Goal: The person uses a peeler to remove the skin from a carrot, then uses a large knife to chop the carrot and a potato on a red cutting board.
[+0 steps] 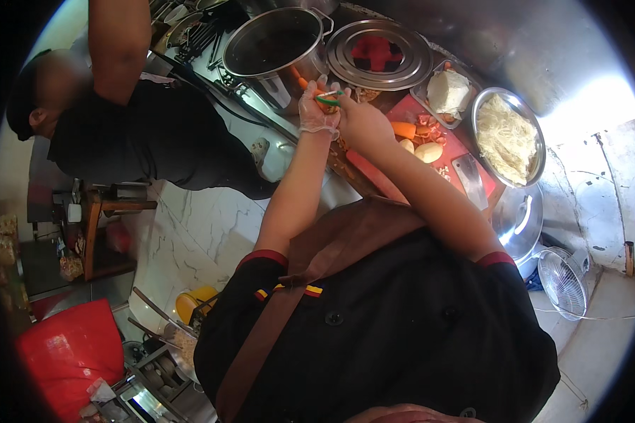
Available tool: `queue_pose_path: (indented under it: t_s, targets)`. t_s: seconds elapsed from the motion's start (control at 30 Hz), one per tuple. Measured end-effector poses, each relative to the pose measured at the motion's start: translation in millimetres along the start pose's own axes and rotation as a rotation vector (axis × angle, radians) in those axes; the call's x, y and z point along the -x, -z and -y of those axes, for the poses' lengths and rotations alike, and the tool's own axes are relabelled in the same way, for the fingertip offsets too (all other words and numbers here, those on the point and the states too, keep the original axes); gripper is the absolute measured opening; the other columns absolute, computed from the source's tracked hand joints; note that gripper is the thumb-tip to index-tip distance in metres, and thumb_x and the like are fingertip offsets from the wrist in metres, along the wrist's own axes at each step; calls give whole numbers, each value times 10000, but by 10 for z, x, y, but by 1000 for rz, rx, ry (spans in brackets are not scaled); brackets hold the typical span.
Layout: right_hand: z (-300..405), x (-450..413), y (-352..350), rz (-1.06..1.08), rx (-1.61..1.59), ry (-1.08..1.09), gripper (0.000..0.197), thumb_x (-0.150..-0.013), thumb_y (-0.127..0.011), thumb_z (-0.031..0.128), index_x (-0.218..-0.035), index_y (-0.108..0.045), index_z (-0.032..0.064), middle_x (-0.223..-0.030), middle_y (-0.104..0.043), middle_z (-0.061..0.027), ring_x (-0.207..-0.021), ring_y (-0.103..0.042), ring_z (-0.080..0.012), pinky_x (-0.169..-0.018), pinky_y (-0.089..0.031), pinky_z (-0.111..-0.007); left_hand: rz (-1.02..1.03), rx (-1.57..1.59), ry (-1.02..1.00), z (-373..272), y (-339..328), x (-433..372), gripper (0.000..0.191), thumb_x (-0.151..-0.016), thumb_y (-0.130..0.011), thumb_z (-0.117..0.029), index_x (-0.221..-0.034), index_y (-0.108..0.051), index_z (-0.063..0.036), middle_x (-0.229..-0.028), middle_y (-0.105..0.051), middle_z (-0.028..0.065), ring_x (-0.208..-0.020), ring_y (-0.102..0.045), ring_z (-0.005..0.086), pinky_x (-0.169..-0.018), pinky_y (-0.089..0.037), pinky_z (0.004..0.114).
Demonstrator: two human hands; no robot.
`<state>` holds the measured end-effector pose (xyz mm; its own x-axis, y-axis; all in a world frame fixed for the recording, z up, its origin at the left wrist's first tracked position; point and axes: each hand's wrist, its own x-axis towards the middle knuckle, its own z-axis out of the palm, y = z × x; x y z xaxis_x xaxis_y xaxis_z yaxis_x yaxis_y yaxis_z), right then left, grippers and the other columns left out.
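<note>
My left hand (316,113), in a clear plastic glove, grips a carrot (300,80) whose orange tip points up past the fingers. Close against it, my right hand (364,122) holds a green-handled peeler (328,99) on the carrot. Below and to the right lies a red cutting board (394,110). On it are an orange carrot piece (404,129), peeled potatoes (428,152), chopped red pieces (428,127) and a cleaver (470,177). Just beyond my hands stands a large steel pot (275,45) with dark contents.
A steel lid (379,54) lies right of the pot. Further right are a tray with a white block (448,93) and a steel bowl of pale shredded food (508,138). A co-worker in black (153,135) stands at the left. A fan (562,283) is at the lower right.
</note>
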<state>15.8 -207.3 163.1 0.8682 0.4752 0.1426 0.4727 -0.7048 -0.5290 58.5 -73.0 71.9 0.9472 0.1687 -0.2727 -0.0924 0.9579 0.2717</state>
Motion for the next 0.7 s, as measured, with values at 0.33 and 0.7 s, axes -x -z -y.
queue_pose_path:
  t_s: [0.33,0.7]
  targets:
    - [-198,273,-145,44,-269,-179,279,-897,-449,205,-1092,-519,18,-873,-625,-268,-843,-604,-437,-760,-460,-521,-234,184,-35,60,13,0,203,-952,-397,-311,-838,-491,-172,-927,-617,-14,-718,-518,206,-793,-458,514]
    - [-203,0,-234,143,-146,-161,309,-897,-419,235,-1098,-533,29,-897,-620,-287,-875,-612,-428,-787,-467,-517,-432,334,-120,132,-30,-182,263,-926,-393,-295,-987,-565,-105,-896,-537,44,-831,-530,237,-771,-477,465]
